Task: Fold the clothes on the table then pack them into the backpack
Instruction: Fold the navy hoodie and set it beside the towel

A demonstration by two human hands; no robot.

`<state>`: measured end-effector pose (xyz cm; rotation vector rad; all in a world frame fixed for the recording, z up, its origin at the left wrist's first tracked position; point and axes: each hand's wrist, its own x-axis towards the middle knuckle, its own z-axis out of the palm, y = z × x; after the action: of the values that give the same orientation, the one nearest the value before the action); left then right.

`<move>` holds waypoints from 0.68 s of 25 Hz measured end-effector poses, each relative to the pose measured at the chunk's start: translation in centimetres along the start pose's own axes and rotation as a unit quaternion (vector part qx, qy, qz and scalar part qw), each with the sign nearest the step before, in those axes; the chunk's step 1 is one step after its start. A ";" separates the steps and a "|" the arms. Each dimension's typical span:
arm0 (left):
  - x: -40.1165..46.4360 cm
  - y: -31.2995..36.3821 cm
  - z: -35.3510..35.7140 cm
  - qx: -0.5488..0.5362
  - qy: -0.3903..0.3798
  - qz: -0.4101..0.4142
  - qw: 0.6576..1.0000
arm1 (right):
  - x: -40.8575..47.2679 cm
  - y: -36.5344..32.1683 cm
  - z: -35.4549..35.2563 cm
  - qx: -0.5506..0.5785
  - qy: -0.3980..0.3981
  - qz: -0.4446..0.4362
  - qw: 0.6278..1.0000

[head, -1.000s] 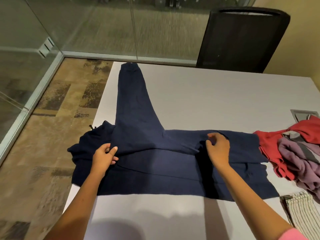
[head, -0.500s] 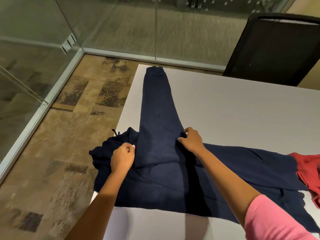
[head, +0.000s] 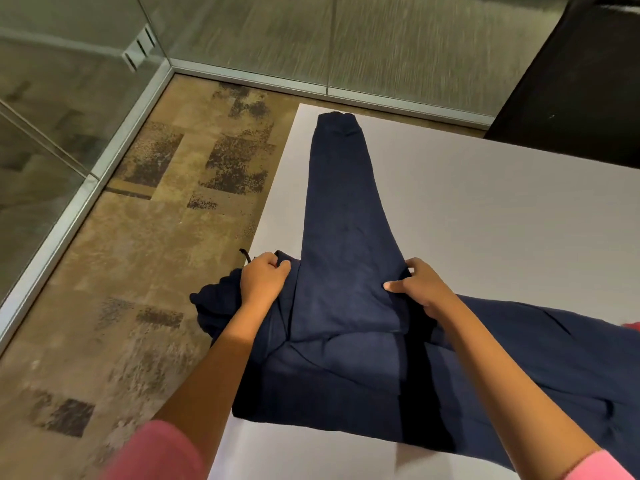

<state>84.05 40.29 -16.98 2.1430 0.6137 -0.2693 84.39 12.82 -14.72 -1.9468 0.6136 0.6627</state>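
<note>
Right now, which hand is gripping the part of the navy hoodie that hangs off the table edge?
The left hand: it grips the navy hoodie where it overhangs the table edge; the right hand holds cloth over the tabletop.

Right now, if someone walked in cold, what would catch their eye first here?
The dark navy hoodie spread over the near left corner of the grey table, one sleeve stretching straight away towards the far edge. Then the two hands gripping it either side of that sleeve's base: left hand and right hand.
</note>
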 end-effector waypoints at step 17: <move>-0.8 -0.5 2.1 0.259 0.095 0.255 0.927 | 2.6 -2.2 -0.6 -0.290 0.112 -0.111 0.944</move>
<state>83.20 38.57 -18.25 2.7726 0.0627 0.0800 87.79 12.85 -14.89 -2.6232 0.3418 0.5170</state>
